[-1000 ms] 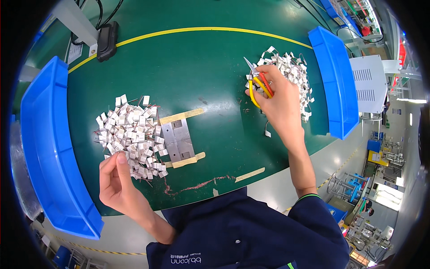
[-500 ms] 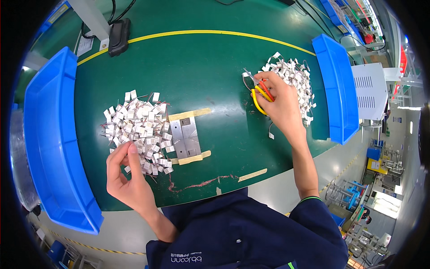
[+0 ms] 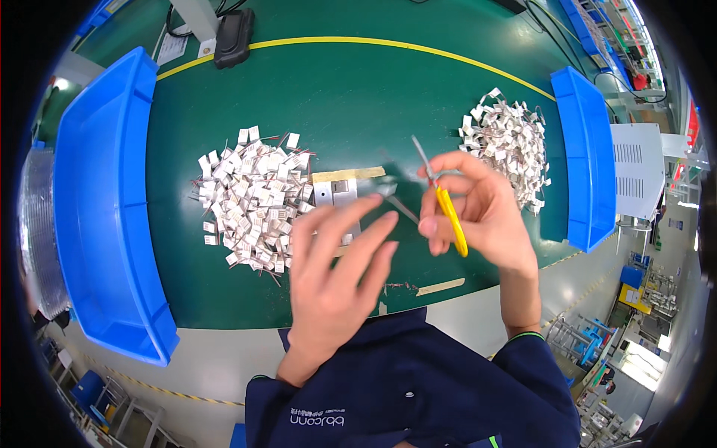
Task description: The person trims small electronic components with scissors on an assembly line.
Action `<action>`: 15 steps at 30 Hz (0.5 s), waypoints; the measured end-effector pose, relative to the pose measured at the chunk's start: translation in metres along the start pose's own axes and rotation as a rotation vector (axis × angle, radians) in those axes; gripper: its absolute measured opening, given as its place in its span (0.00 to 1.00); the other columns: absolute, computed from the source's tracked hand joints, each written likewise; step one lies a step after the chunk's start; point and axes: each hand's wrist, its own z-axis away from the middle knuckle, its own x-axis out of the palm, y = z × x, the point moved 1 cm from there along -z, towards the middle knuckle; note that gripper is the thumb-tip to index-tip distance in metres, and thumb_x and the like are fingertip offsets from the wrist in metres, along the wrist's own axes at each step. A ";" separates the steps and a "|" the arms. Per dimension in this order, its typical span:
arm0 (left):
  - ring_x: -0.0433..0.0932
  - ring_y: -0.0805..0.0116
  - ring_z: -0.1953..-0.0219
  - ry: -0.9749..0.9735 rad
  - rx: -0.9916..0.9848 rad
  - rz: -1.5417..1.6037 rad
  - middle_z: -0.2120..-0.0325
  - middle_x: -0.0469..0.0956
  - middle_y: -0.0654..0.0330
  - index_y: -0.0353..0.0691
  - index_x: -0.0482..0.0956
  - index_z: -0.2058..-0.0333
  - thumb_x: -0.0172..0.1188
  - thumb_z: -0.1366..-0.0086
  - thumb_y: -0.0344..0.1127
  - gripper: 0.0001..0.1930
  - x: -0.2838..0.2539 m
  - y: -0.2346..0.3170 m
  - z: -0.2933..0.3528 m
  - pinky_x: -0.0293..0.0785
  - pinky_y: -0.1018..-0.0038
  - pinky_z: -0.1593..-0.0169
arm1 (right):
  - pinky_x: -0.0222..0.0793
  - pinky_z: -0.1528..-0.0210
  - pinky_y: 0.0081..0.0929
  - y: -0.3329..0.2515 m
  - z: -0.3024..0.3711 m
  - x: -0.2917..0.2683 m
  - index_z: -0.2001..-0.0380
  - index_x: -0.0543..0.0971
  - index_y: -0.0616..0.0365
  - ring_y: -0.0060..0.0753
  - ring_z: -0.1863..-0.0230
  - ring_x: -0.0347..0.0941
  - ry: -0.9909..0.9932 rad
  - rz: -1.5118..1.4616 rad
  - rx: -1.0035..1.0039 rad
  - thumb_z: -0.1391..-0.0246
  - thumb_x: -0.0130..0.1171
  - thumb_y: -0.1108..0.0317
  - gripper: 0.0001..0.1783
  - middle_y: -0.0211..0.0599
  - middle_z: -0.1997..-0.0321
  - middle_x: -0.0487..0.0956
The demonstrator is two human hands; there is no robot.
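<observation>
My right hand (image 3: 482, 213) is closed around scissors (image 3: 451, 220) with yellow handles, their slim metal blade pointing up and away. From its thumb and fingertips a thin wire (image 3: 405, 210) runs toward my left hand, with a small blurred white tag (image 3: 386, 188) at its far end. My left hand (image 3: 332, 265) is open, fingers stretched and spread, smeared by motion, fingertips beside that tag. Its thumb is hidden. Beneath it lies a metal plate (image 3: 345, 196), partly covered by the hand and fastened with beige tape (image 3: 348, 175).
A heap of white-tagged wires (image 3: 246, 201) lies left of the plate, another heap (image 3: 508, 142) at the far right. Blue trays (image 3: 97, 216) (image 3: 585, 160) flank the green table. A black box (image 3: 234, 39) stands at the back left by a metal post.
My left hand has moved right from the left heap and spread its fingers. My right hand has come nearer with the scissors, away from the right heap. The view has shifted slightly.
</observation>
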 end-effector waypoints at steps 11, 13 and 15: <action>0.74 0.63 0.75 0.048 -0.257 0.262 0.79 0.77 0.60 0.35 0.79 0.72 0.67 0.51 0.21 0.07 0.004 -0.007 0.016 0.68 0.72 0.72 | 0.77 0.59 0.22 0.019 -0.010 0.026 0.53 0.69 0.64 0.28 0.62 0.80 -0.112 -0.148 -0.020 0.49 0.60 0.84 0.20 0.41 0.65 0.80; 0.74 0.64 0.76 0.038 -0.301 0.244 0.80 0.76 0.60 0.35 0.79 0.72 0.67 0.51 0.21 0.07 0.003 -0.005 0.015 0.68 0.72 0.72 | 0.77 0.58 0.22 0.023 -0.015 0.026 0.54 0.69 0.65 0.28 0.61 0.80 -0.082 -0.025 -0.087 0.50 0.59 0.85 0.19 0.41 0.64 0.80; 0.75 0.67 0.77 0.042 -0.349 0.199 0.80 0.76 0.59 0.35 0.79 0.73 0.67 0.51 0.21 0.07 0.002 -0.008 0.017 0.69 0.72 0.72 | 0.76 0.56 0.20 0.025 -0.020 0.029 0.57 0.71 0.65 0.30 0.59 0.81 -0.035 0.091 -0.150 0.51 0.56 0.87 0.16 0.39 0.64 0.80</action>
